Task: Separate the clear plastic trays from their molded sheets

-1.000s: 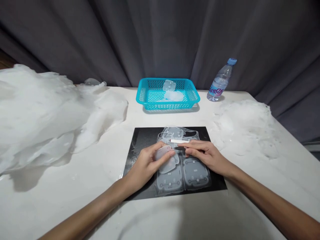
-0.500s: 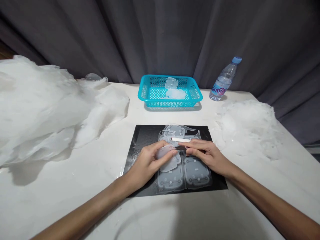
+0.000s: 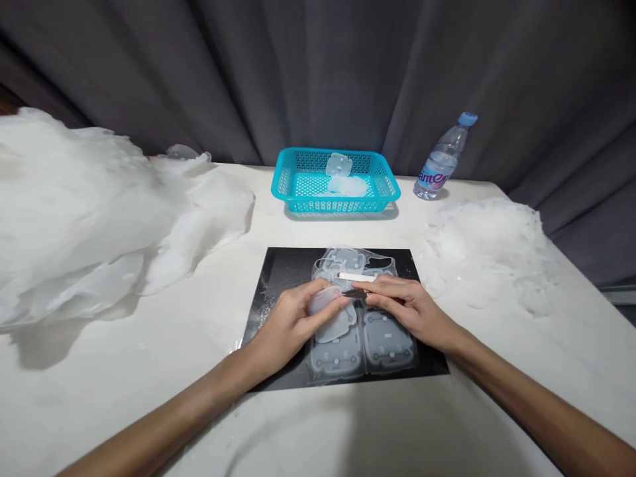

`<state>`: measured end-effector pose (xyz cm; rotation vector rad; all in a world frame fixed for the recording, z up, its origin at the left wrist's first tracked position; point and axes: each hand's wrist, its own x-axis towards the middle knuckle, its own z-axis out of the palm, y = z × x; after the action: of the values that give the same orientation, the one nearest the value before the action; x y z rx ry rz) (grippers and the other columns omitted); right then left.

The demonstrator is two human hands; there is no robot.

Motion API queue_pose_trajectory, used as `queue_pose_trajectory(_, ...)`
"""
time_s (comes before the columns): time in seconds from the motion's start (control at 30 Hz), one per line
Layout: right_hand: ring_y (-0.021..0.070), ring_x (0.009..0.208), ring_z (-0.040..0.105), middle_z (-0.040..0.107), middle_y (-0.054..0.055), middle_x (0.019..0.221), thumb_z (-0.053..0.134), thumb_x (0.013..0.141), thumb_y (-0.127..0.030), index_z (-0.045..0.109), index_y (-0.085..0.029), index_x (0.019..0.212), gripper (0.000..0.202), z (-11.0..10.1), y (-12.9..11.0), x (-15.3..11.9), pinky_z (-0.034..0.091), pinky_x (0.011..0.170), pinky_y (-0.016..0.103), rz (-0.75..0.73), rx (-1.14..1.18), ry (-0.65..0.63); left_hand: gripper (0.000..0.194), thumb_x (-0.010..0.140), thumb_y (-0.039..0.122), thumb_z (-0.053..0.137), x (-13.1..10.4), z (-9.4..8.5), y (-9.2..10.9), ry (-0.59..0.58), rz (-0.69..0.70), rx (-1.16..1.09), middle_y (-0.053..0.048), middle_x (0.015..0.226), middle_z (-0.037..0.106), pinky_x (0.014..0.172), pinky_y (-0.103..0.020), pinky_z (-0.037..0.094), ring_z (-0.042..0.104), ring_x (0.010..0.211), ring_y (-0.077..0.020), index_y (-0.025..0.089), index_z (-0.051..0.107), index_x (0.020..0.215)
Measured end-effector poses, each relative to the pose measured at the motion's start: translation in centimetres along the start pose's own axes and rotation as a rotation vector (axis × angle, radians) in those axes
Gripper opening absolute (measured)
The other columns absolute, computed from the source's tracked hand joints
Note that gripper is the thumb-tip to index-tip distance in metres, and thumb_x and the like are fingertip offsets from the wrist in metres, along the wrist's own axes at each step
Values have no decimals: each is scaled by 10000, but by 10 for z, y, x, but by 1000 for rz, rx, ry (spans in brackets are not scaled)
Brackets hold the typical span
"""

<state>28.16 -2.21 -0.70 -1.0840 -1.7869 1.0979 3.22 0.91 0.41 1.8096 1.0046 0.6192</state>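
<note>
My left hand [image 3: 308, 315] is closed on a translucent, milky plastic piece [image 3: 338, 324], pinched between thumb and fingers. My right hand [image 3: 405, 301] grips a dark pointed tool [image 3: 356, 293], whose tip meets the upper edge of that piece; the grip hides its handle, so its exact kind is unclear. A white stick [image 3: 356, 277] with a dark reddish tip also juts left from the right hand. Below both hands a translucent moulded sheet [image 3: 390, 338] with several rounded panels lies on a black mat [image 3: 285, 265].
Behind the mat stands a blue perforated basket [image 3: 335, 206] with a few translucent pieces inside. To its right is a water bottle [image 3: 441, 162]. A big heap of whitish sheets [image 3: 74, 212] fills the left side. A smaller pile of translucent scraps [image 3: 489, 245] lies right.
The whole view has shifted slightly, so things appear a little further left. Both hands keep their grips, with the dark tip still at the plastic piece's edge.
</note>
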Motion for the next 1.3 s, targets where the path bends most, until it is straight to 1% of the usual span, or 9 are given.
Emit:
queue_pose_trajectory(0.1,210,1000,708,786,57,1114,614,1055,-333,719,-309,1373,335,1,-1,0,549,938,370,-25,-29,14,331,1017,481,626,0,-1,1,-6,-10,-14,-2,845,675,625,-240,421,540,733,-149,167,728,1007)
queue_pose_trajectory(0.27,216,1026,708,786,61,1138,600,1063,-330,715,-315,1380,338,1,-1,-1,548,957,377,-57,-77,22,345,1010,502,628,1,0,0,-11,-15,-19,6,808,645,601,-246,405,511,699,-146,170,724,1002)
queue_pose_trajectory(0.37,217,1036,711,784,67,1121,598,1065,-316,714,-311,1383,339,1,0,-1,544,948,369,-61,-89,15,356,1003,514,629,1,0,0,-13,-22,-4,16,767,606,570,-244,376,477,665,-138,170,708,963)
queue_pose_trajectory(0.5,213,1011,712,784,61,1090,602,1064,-297,709,-311,1390,343,1,2,-1,543,927,360,-76,-100,16,385,993,529,629,1,0,1,-13,-52,16,39,700,508,538,-240,323,411,631,-123,169,659,862)
queue_pose_trajectory(0.67,195,991,708,781,44,1103,604,1063,-274,696,-329,1402,355,1,3,-2,542,913,340,-103,-106,22,391,991,524,624,2,0,4,-24,-76,10,44,695,463,546,-237,315,396,641,-120,170,626,826)
queue_pose_trajectory(0.9,188,973,697,778,48,1086,590,1069,-246,688,-324,1409,362,1,5,-3,539,909,338,-95,-111,23,378,989,529,627,2,0,4,-32,-89,-6,31,734,534,578,-250,335,423,657,-129,165,666,898)
queue_pose_trajectory(1.1,186,961,696,783,43,1090,592,1069,-263,688,-319,1408,357,0,2,-3,548,918,342,-85,-80,41,375,985,520,641,2,0,3,-35,-102,-38,44,717,499,589,-248,333,423,662,-123,168,637,854)
queue_pose_trajectory(1.2,193,964,694,786,49,1098,591,1071,-288,685,-311,1413,355,-2,3,-3,551,898,340,-60,-88,25,387,983,515,649,3,0,4,-34,-104,-62,51,702,471,588,-242,330,414,654,-116,174,598,808)
queue_pose_trajectory(1.3,185,968,693,788,41,1126,604,1066,-289,689,-321,1405,350,-3,6,-3,544,899,326,-59,-93,10,401,978,529,652,3,0,4,-41,-118,-79,54,697,465,581,-241,322,414,647,-114,176,581,802)
